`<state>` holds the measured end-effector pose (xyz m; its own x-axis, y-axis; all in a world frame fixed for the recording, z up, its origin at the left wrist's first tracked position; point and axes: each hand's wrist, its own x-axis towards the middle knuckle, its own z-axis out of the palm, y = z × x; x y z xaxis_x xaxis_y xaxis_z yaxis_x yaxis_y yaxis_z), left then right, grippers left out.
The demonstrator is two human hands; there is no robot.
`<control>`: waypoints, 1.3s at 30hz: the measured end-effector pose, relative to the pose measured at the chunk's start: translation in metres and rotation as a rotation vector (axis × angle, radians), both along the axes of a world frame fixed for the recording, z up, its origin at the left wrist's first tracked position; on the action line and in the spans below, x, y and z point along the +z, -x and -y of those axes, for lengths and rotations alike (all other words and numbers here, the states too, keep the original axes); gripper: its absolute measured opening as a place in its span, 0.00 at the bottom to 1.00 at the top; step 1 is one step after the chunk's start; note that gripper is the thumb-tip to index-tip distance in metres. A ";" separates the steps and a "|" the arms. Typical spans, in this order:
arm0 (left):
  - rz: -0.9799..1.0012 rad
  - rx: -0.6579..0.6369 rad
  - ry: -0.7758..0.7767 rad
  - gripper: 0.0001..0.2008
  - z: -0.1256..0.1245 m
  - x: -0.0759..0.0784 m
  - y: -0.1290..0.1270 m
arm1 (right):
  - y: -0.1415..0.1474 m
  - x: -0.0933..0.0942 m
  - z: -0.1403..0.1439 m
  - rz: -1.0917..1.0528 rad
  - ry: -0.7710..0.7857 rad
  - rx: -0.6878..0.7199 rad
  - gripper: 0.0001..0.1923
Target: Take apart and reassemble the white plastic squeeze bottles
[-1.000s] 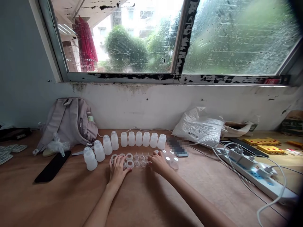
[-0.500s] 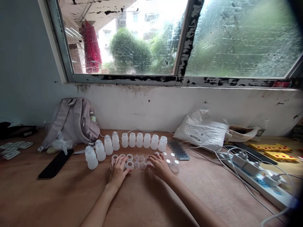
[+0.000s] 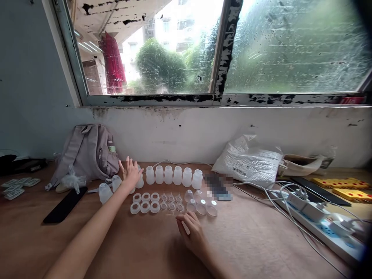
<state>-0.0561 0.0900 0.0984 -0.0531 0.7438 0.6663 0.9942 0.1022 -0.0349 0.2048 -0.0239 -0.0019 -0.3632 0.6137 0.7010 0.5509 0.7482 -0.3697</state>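
Observation:
On the left, my left hand (image 3: 132,176) reaches over the capped bottles with its fingers spread, holding nothing I can see. Its fingertips are beside a capped bottle (image 3: 140,181), and my arm partly covers another bottle (image 3: 104,193). Several uncapped frosted bottles (image 3: 168,175) stand in a row to the right. In front of them lie white rings (image 3: 144,207), clear nipple-like pieces (image 3: 171,206) and clear dome caps (image 3: 200,208). My right hand (image 3: 193,232) hovers near the caps and nipples, thumb and fingertips together, nothing visible in it.
Behind on the left sits a grey backpack (image 3: 87,155), with a black flat object (image 3: 65,205) in front. A silver padded bag (image 3: 247,159) and a blurred dark item (image 3: 219,186) lie to the right. Cables run to a power strip (image 3: 316,228).
My left hand has moved from the rings up and left to the capped bottles. My right hand has drawn back toward me from the small pieces, its fingers closing together.

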 end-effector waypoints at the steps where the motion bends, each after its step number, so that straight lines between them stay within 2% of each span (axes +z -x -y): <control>1: -0.012 0.023 0.022 0.16 -0.006 -0.001 0.001 | 0.001 0.000 0.000 -0.010 0.008 0.003 0.08; 3: -0.025 0.040 0.030 0.14 -0.010 -0.004 0.000 | 0.000 0.001 0.000 -0.044 0.024 0.003 0.08; 6: 0.005 0.002 -0.031 0.11 0.000 0.000 -0.006 | -0.004 0.002 0.001 -0.131 0.045 0.009 0.08; 11: 0.213 -0.124 -0.272 0.14 0.048 0.030 -0.018 | -0.005 0.001 0.001 -0.236 0.077 0.007 0.08; 14: 0.505 -0.349 -0.420 0.17 0.082 0.036 -0.027 | -0.004 -0.001 0.000 -0.237 0.096 0.003 0.08; 17: 0.989 -0.612 -0.376 0.21 0.106 0.015 -0.043 | -0.003 -0.002 -0.001 -0.236 0.130 0.001 0.08; 19: 1.265 -0.649 -0.228 0.21 0.116 -0.010 -0.058 | -0.003 -0.002 -0.001 -0.232 0.166 -0.003 0.07; 23: 1.613 -0.687 0.158 0.22 0.128 -0.054 -0.084 | -0.002 -0.003 0.002 -0.214 0.259 0.001 0.07; 26: 1.943 -0.665 0.358 0.23 0.133 -0.069 -0.095 | 0.000 -0.001 0.006 -0.208 0.325 0.020 0.08; 30: 2.301 -0.524 0.602 0.22 0.133 -0.075 -0.103 | 0.002 0.004 0.005 -0.251 0.410 0.021 0.09; 32: 2.367 -0.538 0.728 0.22 0.132 -0.077 -0.105 | 0.000 0.005 0.001 -0.286 0.434 0.000 0.10; 34: 2.356 -0.639 0.830 0.22 0.132 -0.079 -0.106 | -0.003 0.007 -0.003 -0.319 0.458 -0.024 0.10; 37: 2.239 -0.824 0.909 0.23 0.136 -0.081 -0.106 | -0.007 0.010 -0.006 -0.372 0.530 -0.022 0.12; 39: 2.126 -0.895 0.952 0.24 0.140 -0.083 -0.105 | -0.007 0.014 -0.004 -0.405 0.614 0.012 0.14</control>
